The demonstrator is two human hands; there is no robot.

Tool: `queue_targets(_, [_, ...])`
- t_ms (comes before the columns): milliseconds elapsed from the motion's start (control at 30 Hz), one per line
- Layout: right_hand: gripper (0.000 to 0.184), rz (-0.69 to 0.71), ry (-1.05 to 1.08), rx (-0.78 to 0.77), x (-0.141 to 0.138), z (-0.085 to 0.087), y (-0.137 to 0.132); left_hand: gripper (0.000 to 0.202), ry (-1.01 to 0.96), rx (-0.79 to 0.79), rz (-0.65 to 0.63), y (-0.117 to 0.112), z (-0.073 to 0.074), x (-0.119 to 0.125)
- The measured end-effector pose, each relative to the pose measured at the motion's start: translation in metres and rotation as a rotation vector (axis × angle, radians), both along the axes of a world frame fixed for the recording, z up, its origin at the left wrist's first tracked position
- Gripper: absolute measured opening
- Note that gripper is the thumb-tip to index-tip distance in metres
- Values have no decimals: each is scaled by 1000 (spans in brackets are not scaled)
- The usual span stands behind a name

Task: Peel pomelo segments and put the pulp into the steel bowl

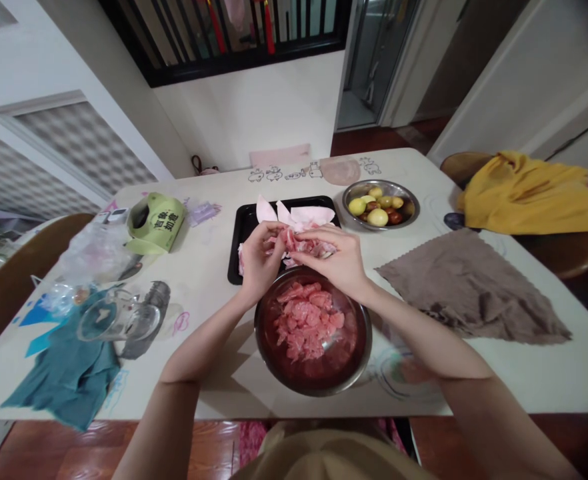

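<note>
Both my hands hold one pink grapefruit segment (pixel 301 245) over the far rim of a steel bowl (pixel 267 350). My left hand (pixel 258 259) pinches its left end with curled fingers. My right hand (pixel 337 257) grips its right side, fingers closed over it. The bowl below holds several peeled pink flesh pieces (pixel 308 320). Behind my hands a black tray (pixel 239 250) carries pale pink peel and membrane scraps (pixel 299 215).
A smaller steel bowl of small fruits (pixel 380 204) stands at the back right. A brown cloth (pixel 467 287) lies right, a yellow cloth (pixel 529 193) on a chair. Left are a glass jug (pixel 119 317), teal cloth (pixel 67 373), plastic bag (pixel 94 253) and green package (pixel 155 221).
</note>
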State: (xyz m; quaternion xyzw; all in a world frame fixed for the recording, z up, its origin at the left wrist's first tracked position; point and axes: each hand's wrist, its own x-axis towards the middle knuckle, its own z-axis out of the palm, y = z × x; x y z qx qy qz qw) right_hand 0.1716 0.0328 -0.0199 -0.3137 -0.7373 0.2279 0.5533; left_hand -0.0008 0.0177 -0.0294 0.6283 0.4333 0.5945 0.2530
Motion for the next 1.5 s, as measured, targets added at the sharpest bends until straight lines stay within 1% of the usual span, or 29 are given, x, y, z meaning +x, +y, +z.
queue_targets(33, [17, 7, 8, -20, 0, 0, 1, 13, -6, -9, -8, 0, 1, 0])
queue_targets(167, [3, 67, 53, -120, 2, 0, 4, 13, -46, -21, -43, -1, 4, 2])
queue_targets(233, [2, 86, 71, -163, 2, 0, 6, 15, -58, -28, -60, -1, 4, 3])
queue_targets(333, [8, 92, 102, -226, 3, -1, 9, 18, -93, -64, -104, 3, 2, 1])
queue_targets(467, [17, 164, 191, -357, 3, -6, 15, 22, -154, -133, -154, 10, -4, -3])
queue_targets(567, [21, 181, 282, -452, 2, -11, 21, 23, -151, -155, -156, 14, -7, -5])
queue_targets(633, [22, 183, 317, -476, 2, -14, 24, 22, -132, -142, -131, 14, -7, -5])
queue_targets(700, [22, 159, 325, -463, 1, -14, 24, 22, -84, -87, -46, 11, -5, -3])
queue_targets(767, [20, 92, 322, -422, 1, -13, 22, 20, -1, 0, 78, 7, -2, -1])
queue_targets(800, [18, 54, 321, -400, 0, -11, 20, 18, 41, 35, 125, 4, -1, 0])
queue_targets(833, [17, 20, 318, -382, 0, -9, 18, 16, 69, 54, 143, 2, 0, 1])
queue_targets(867, [16, -4, 313, -369, 0, -7, 16, 14, 79, 54, 130, 0, 0, 3])
queue_targets(900, [14, -19, 304, -359, 0, -5, 14, 14, 72, 38, 89, -2, 0, 5])
queue_targets(1000, [10, -43, 264, -327, 0, 0, 10, 21, -21, -43, -74, -3, -3, 8])
queue_targets(1033, [9, -47, 253, -318, 1, 1, 9, 24, -54, -69, -115, -3, -4, 9])
queue_targets(1100, [7, -45, 233, -311, 1, 3, 8, 27, -100, -108, -158, 0, -7, 9])
queue_targets(1200, [5, -37, 202, -289, 1, 2, 7, 28, -94, -106, -159, 3, -9, 6])
queue_targets(1300, [5, -31, 173, -225, -1, -3, 6, 20, -37, -51, -115, 5, -8, 3])
queue_targets(1400, [8, -40, 133, -102, -1, -7, 6, 15, -1, -26, -51, 5, -8, 2])
queue_targets(1500, [10, -120, 78, 53, -1, -9, 7, 16, -7, -19, -28, 4, -9, 2])
